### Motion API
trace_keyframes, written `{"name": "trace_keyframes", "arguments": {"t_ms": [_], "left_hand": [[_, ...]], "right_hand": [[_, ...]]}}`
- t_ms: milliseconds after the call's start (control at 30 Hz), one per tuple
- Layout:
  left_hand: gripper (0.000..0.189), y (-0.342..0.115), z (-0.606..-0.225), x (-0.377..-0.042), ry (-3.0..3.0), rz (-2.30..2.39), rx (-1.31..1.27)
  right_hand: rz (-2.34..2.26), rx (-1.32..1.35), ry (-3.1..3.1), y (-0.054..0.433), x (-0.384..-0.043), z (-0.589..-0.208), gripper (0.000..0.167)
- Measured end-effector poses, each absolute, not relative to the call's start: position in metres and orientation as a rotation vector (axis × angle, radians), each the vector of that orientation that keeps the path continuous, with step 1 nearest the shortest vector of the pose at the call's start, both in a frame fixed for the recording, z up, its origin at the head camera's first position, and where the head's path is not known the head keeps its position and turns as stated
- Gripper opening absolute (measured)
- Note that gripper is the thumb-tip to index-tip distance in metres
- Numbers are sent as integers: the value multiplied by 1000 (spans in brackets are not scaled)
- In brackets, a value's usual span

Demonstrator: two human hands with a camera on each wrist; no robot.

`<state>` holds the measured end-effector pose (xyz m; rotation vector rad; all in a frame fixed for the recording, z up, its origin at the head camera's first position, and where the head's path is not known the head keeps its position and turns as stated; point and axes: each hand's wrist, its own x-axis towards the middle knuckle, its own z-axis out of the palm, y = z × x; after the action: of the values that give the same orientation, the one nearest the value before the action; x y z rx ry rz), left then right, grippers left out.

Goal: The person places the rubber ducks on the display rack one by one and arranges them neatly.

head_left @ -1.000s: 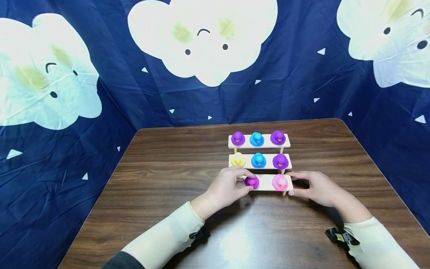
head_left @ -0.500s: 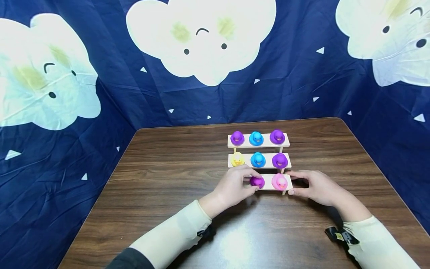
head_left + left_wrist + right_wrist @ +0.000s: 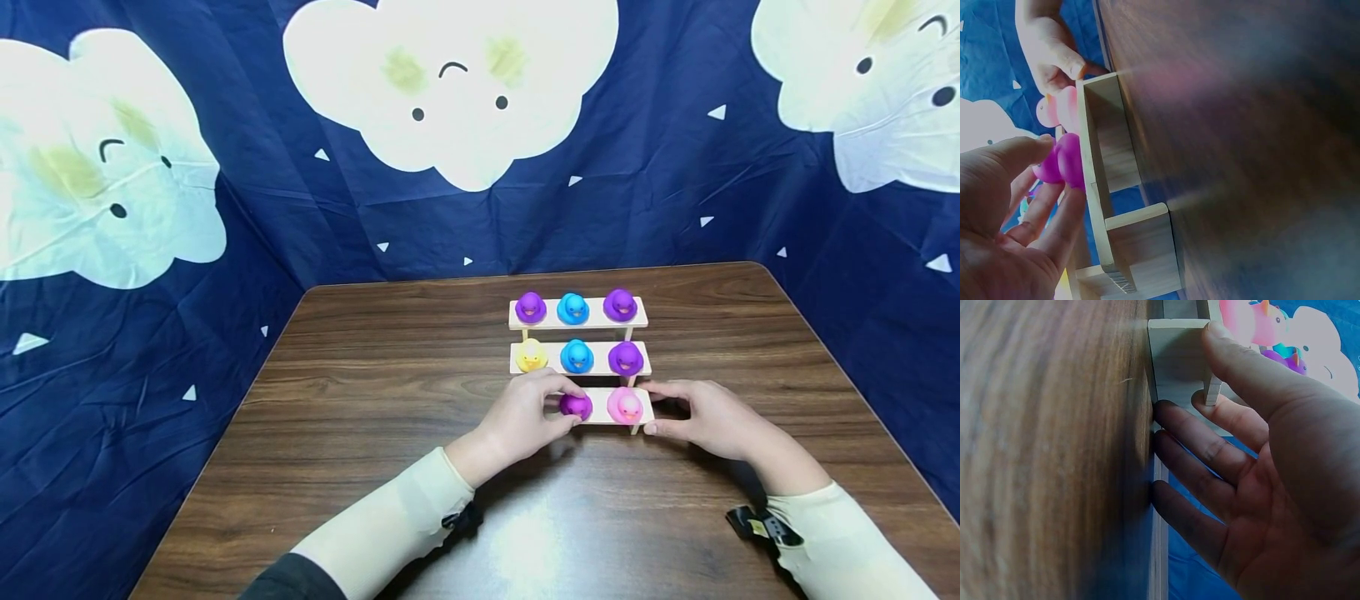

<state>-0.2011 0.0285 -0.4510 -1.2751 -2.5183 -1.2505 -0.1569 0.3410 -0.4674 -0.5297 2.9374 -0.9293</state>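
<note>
A three-step wooden rack point(image 3: 601, 407) stands on the table with rubber ducks on its steps. My left hand point(image 3: 517, 414) pinches a purple rubber duck point(image 3: 577, 407) between thumb and fingers, on the front step around its middle. In the left wrist view, the base of that purple duck point(image 3: 1070, 160) is right at the board. Beside it, at the right end of the same step, sits a pink rubber duck point(image 3: 626, 407). My right hand point(image 3: 712, 421) grips this step's right end, thumb at the front edge and index finger at the back, other fingertips down at the table.
The middle step carries a yellow duck point(image 3: 532, 356), a blue duck point(image 3: 577, 357) and a purple duck point(image 3: 626, 359). On the back step, a blue duck point(image 3: 573, 309) sits between two purple ones. Behind the brown table point(image 3: 375, 350) hangs a dark blue cloth point(image 3: 262, 167) with white clouds.
Over the first half second my left hand slid the purple duck a little to the right along the front step, and it has stayed there since. My right hand has kept its place.
</note>
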Motion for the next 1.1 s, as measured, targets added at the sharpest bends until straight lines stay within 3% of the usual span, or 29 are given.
{"name": "trace_keyframes", "arguments": {"t_ms": [1100], "left_hand": [[30,20,-448,-199,-2554,-1245,-1240]], "right_hand": [[-936,-495,2913,341,-157,-466,61]]}}
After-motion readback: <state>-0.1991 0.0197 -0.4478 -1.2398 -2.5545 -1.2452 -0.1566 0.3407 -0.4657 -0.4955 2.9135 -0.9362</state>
